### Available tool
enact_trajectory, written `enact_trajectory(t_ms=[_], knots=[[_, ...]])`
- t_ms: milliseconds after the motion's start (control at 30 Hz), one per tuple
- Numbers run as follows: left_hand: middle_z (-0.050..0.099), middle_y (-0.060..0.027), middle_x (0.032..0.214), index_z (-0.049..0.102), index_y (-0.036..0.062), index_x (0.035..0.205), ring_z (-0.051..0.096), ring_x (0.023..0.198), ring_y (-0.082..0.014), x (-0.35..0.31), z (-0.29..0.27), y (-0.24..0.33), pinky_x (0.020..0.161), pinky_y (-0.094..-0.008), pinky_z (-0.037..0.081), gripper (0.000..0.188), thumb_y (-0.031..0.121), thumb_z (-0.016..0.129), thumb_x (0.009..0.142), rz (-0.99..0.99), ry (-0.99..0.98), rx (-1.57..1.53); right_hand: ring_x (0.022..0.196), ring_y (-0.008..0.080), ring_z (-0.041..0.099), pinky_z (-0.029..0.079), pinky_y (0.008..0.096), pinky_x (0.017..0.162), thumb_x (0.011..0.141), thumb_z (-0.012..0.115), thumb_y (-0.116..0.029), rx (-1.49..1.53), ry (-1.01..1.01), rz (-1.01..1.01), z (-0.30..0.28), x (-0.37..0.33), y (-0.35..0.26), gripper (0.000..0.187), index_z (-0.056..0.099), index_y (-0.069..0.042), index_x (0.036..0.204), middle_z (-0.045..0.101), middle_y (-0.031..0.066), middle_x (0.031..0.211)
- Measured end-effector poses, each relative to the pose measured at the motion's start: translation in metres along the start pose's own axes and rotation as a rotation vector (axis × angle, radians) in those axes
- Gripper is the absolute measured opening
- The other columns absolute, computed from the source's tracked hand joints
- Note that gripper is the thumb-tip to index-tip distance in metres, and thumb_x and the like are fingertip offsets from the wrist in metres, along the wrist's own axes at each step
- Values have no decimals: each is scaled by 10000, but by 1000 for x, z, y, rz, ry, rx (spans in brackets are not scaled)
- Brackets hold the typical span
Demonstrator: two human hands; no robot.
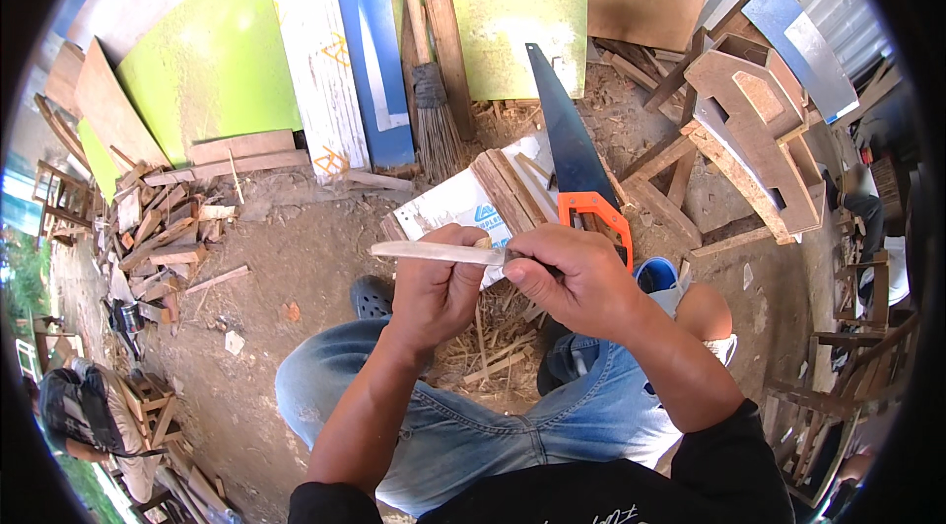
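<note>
My right hand (pixel 572 273) is closed round the dark handle of a knife (pixel 434 252), whose long pale blade points left. The blade lies across my left hand (pixel 434 287), which is closed, thumb and fingers bent together below and behind it. A small light tip shows at these fingers; what they grip is mostly hidden. Just beyond my hands, a handsaw (pixel 572 144) with a dark blade and an orange handle leans over a white board (pixel 443 201). Wood strips (pixel 507 191) lie on that board.
Wood shavings (pixel 493 356) cover the ground between my feet. Scrap wood (pixel 163 238) is heaped at the left. Green panels (pixel 222 61), a blue board (pixel 370 51) and a broom (pixel 434 120) stand at the back. A wooden frame piece (pixel 759 139) and a blue cup (pixel 655 275) are at the right.
</note>
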State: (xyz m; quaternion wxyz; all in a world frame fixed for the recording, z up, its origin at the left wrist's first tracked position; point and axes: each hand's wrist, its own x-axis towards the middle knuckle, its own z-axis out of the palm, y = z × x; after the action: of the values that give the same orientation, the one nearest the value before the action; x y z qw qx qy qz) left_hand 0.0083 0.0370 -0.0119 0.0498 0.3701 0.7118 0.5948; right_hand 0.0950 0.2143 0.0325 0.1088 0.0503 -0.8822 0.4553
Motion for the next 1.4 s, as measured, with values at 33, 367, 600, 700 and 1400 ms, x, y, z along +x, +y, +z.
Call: enact_trajectory(t_ms=[33, 367, 600, 700, 1400], knots=[[628, -125, 797, 641, -3, 917, 606, 699, -268, -1, -1, 0, 627, -350, 462, 182, 158, 588, 981, 3, 4, -4, 743, 309, 647, 511, 383, 638, 929, 666, -297, -10, -22, -16, 0, 0, 1, 233, 670, -67, 968, 651, 104, 816], [610, -78, 787, 627, 1, 929, 585, 703, -185, -1, -1, 3, 655, -298, 456, 200, 173, 561, 1008, -43, 78, -72, 720, 269, 636, 503, 359, 625, 931, 663, -294, -201, 107, -36, -7, 5, 36, 234, 677, -69, 995, 648, 87, 805], [576, -29, 771, 613, 28, 910, 525, 686, -121, -4, -26, 14, 648, -263, 434, 293, 274, 521, 1038, 19, 63, -109, 777, 143, 583, 493, 291, 721, 998, 613, -274, -2, 166, 301, -34, 12, 40, 292, 648, 7, 1069, 638, 75, 841], [558, -3, 772, 613, 35, 939, 497, 699, -95, -2, -15, 7, 658, -247, 425, 306, 288, 487, 1054, -117, 27, -141, 756, 169, 583, 485, 304, 696, 999, 609, -275, -4, 169, 135, -14, 4, 29, 306, 636, 24, 1058, 633, 95, 841], [498, 31, 835, 551, 35, 1091, 428, 760, -55, 4, 1, 2, 670, -224, 382, 223, 236, 458, 1063, -49, -136, -234, 737, 294, 664, 526, 399, 607, 935, 650, -307, -174, 160, -102, -4, 2, 1, 226, 669, -83, 950, 670, 79, 832]])
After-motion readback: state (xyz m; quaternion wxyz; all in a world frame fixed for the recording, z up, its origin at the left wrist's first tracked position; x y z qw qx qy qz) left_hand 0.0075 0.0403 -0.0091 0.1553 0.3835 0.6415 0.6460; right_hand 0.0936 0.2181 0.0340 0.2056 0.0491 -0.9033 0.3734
